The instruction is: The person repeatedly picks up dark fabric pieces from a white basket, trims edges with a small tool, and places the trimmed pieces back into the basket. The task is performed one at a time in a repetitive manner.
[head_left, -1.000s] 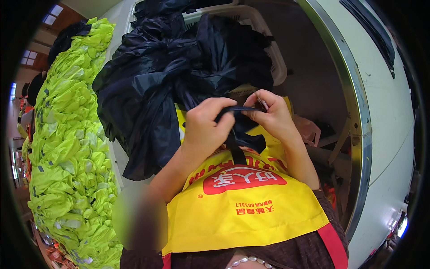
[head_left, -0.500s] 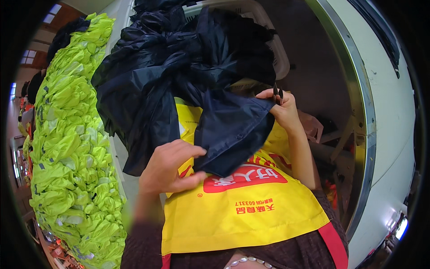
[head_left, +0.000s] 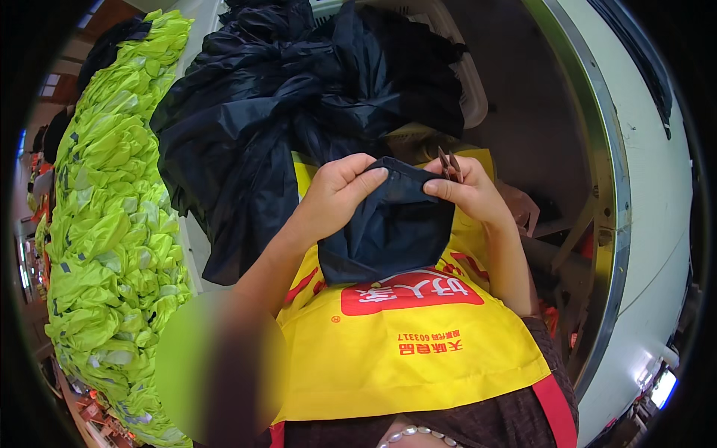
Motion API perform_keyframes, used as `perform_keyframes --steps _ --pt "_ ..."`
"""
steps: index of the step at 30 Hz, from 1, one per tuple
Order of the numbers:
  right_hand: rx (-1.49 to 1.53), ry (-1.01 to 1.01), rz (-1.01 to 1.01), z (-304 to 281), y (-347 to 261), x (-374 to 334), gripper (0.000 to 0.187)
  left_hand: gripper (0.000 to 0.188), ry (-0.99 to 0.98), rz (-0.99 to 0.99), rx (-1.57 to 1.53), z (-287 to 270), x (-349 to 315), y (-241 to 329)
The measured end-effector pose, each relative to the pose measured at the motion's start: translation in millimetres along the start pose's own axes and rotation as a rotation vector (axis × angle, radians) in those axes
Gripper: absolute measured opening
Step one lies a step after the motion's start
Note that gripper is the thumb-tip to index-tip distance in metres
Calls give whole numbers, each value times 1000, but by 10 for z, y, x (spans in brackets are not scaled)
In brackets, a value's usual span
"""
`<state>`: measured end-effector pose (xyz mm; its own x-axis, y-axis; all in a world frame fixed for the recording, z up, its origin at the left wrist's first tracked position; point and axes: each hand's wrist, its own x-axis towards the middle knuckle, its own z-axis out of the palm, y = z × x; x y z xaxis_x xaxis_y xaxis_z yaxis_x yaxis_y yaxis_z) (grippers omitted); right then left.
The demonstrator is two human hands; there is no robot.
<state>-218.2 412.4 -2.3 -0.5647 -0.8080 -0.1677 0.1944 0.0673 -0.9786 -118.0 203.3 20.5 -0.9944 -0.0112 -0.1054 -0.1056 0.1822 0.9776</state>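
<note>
A thin, shiny dark navy garment hangs over my lap. Its upper edge is stretched between my two hands. My left hand pinches that edge between thumb and fingers. A little to the right, my right hand grips the same edge, thumb on top. Small dark thread snips are tucked in my right fingers, blades pointing up; their handle is hidden in the hand. The garment's lower part lies against my yellow apron.
More dark navy cloth is heaped just beyond my hands, partly over a white plastic basket. A long pile of neon-yellow garments runs down the left side. At the right stands a pale tabletop with a metal edge.
My left hand has moved up and right from beside the garment's lower corner and now pinches its upper edge. The buttoned flap no longer shows. My right hand stays nearly in place with the snips.
</note>
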Motion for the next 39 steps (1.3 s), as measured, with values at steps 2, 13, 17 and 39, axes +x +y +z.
perform_keyframes --steps 2,13,17,39 --pt "38 13 0 -20 97 30 16 20 -33 -103 -87 -12 -14 -92" --pt "-120 224 -65 82 89 107 14 22 -62 -582 -849 -56 -147 152" --pt "-589 394 -499 125 -93 17 22 24 -31 -627 -843 -56 -159 113" --pt "-82 199 -165 355 -322 -178 11 28 -27 -634 -1029 -28 -177 -228"
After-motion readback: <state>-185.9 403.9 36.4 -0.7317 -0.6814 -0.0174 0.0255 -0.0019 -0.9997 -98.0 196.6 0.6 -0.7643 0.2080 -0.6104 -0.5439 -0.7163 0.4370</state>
